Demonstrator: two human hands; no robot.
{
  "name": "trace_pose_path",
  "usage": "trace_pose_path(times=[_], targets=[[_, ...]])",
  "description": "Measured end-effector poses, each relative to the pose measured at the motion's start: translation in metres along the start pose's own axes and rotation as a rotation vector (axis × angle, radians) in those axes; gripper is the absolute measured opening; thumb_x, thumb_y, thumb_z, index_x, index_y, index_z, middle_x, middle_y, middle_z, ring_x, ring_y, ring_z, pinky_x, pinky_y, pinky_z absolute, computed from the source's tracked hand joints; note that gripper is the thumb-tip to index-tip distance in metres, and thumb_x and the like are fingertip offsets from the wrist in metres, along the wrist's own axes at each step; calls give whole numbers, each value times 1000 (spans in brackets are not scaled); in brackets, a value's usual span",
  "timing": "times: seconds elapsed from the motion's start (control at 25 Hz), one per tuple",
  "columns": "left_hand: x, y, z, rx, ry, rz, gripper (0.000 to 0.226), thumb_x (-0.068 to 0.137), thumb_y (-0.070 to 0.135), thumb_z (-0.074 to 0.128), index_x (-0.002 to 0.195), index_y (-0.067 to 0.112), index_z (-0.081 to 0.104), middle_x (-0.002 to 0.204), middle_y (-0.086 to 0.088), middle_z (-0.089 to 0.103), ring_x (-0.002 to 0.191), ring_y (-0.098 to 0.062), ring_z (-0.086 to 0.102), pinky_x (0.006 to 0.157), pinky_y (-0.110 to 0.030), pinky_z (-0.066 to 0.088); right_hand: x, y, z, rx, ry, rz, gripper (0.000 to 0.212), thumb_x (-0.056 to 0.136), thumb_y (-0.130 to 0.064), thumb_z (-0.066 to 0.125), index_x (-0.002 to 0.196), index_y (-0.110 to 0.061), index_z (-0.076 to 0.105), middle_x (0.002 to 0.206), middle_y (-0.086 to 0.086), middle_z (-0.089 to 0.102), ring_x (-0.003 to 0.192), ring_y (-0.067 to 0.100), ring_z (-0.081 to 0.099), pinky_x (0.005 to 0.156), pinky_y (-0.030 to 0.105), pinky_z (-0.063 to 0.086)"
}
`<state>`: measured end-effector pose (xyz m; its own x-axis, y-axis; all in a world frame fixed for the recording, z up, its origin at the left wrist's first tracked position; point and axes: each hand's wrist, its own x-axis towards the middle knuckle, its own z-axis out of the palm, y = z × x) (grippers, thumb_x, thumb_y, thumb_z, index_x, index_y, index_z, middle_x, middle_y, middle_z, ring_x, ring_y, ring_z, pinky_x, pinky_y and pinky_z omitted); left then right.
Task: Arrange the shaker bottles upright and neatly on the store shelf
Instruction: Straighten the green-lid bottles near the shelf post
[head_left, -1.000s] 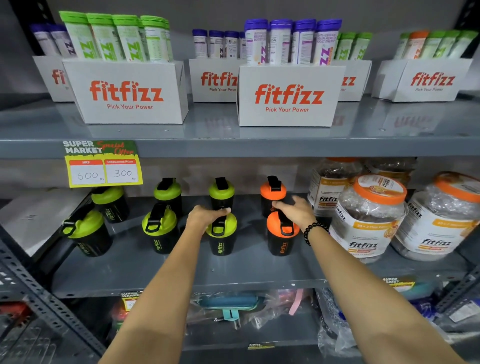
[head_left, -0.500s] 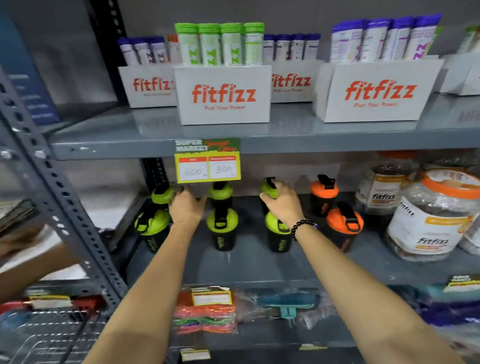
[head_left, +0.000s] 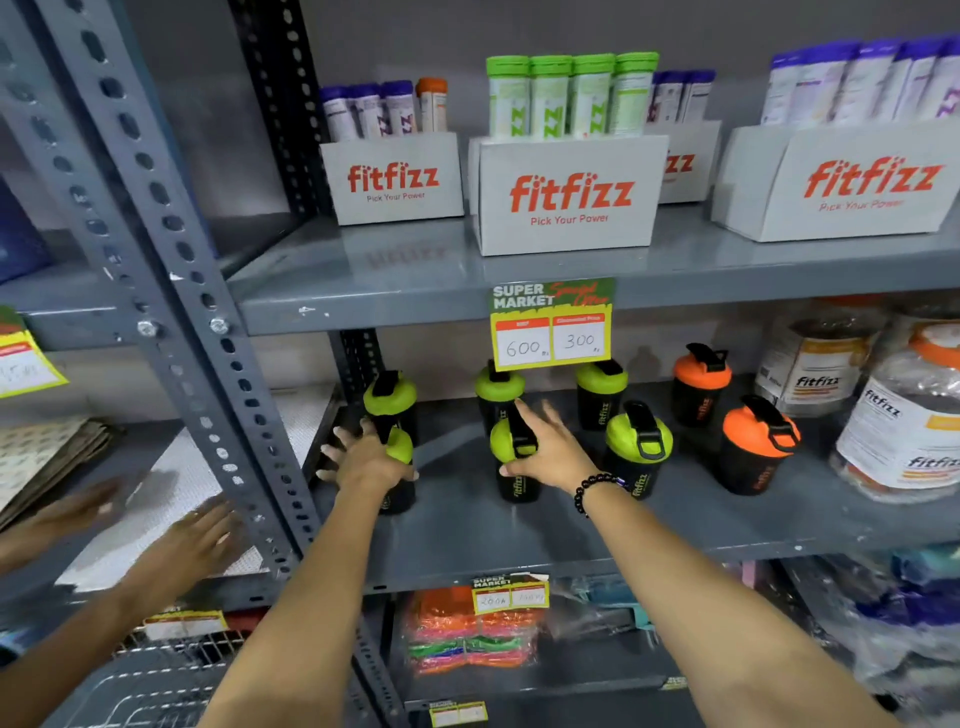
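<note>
Black shaker bottles stand upright in two rows on the grey middle shelf (head_left: 519, 535). The back row has three green-lidded bottles (head_left: 602, 382) and one orange-lidded bottle (head_left: 701, 376). In front stand a green-lidded bottle (head_left: 639, 444) and an orange-lidded one (head_left: 761, 434). My left hand (head_left: 363, 460) lies with spread fingers against the front-left green-lidded bottle (head_left: 401, 449). My right hand (head_left: 548, 454), with a bead bracelet at its wrist, is cupped around the lid of the front-middle green-lidded bottle (head_left: 511, 483).
A yellow price tag (head_left: 550, 338) hangs from the upper shelf over the back row. Large Fitfizz jars (head_left: 904, 426) crowd the right end. A perforated steel upright (head_left: 208, 364) stands left of my left hand. Another person's hands (head_left: 192, 535) rest on the neighbouring shelf.
My view has swung left. Both hands came forward from the back-row bottles onto two front-row green-lidded bottles. Another person's hands have appeared at the left.
</note>
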<state>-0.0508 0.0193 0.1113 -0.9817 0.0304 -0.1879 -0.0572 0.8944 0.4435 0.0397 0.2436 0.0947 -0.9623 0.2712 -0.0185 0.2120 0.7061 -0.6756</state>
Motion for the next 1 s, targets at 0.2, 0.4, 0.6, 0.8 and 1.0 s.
trace_pose_path(times=[0.2, 0.4, 0.6, 0.8, 1.0], targets=[[-3, -17, 15, -225, 86, 96, 110, 68, 17, 84, 151, 21, 11, 158, -19, 12, 143, -40, 22, 114, -51, 30, -1, 6, 17, -69, 37, 23, 98, 70, -27, 78, 146, -34, 18, 157, 17, 2, 141, 32, 25, 112, 38, 30], [-4, -21, 23, -357, 177, 122, 95, 73, 12, 79, 149, 18, 22, 153, -18, 23, 130, -38, 44, 108, -45, 39, 1, 9, 21, -91, 125, -8, 79, 78, -24, 71, 144, -32, 27, 154, 19, 18, 129, 33, 44, 104, 31, 36], [-3, -20, 23, -376, 190, 83, 90, 73, 12, 79, 147, 20, 28, 147, -16, 29, 122, -38, 50, 105, -45, 43, 1, 8, 20, -71, 123, -31, 78, 75, -24, 73, 141, -33, 33, 150, 15, 27, 126, 31, 47, 102, 29, 37], [-7, -22, 22, -404, 163, 45, 89, 75, 12, 78, 147, 24, 28, 149, -14, 26, 128, -38, 44, 107, -48, 41, -3, 4, 24, -59, 136, -35, 77, 74, -23, 74, 140, -31, 36, 147, 15, 31, 122, 31, 50, 100, 29, 39], [-10, -23, 22, -399, 154, 22, 89, 76, 13, 78, 148, 26, 26, 151, -12, 23, 131, -37, 41, 107, -50, 40, -6, 1, 25, -63, 137, -34, 77, 74, -23, 74, 140, -30, 36, 146, 15, 32, 121, 33, 51, 100, 32, 40]])
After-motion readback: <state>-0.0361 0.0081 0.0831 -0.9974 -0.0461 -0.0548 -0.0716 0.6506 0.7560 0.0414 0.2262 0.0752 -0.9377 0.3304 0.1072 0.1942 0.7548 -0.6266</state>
